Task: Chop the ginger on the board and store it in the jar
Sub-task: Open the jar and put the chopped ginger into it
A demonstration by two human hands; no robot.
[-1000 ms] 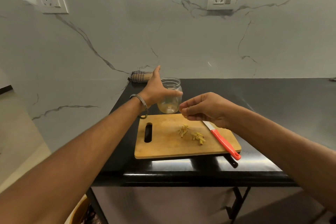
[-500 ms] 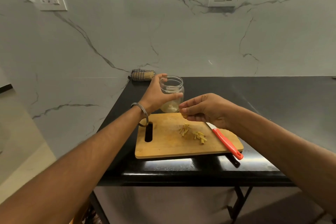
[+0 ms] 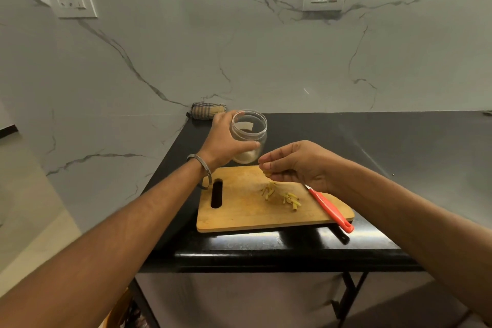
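Ginger is being pinched by the right hand; the jar, being gripped by the left hand, should be tilted closer.

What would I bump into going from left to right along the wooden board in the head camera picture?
Dark handle slot → first little pile of ginger sticks → second pile of ginger sticks → red-handled knife, lying slanted at the cutting board's right end.
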